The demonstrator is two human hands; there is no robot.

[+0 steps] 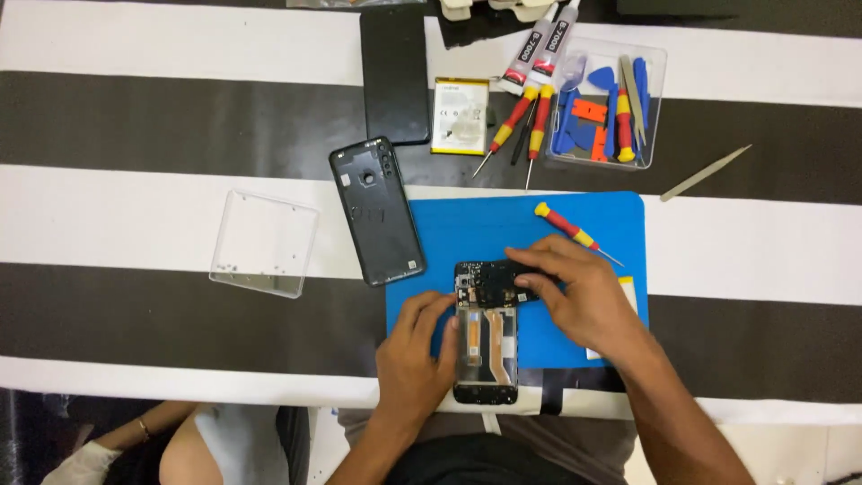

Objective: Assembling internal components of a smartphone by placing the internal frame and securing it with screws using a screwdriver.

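1. I am watching the opened phone lying on the blue mat at the near table edge, back cover off and lying to its left.
2. The left hand is bracing the phone's left side, fingers curled against the frame.
3. The right hand is pinching the dark circuit board at the phone's top end.
4. Judged step: board removal or seating; I cannot tell which. The next move is calling for a level, gentle grip.
5. A red-and-yellow screwdriver is lying just beyond the right hand.

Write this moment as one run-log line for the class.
left hand: steadies opened phone | right hand: fingers on phone's top cover plate | mat: blue, under phone | screwdriver: lying on mat | back cover: off, left of mat
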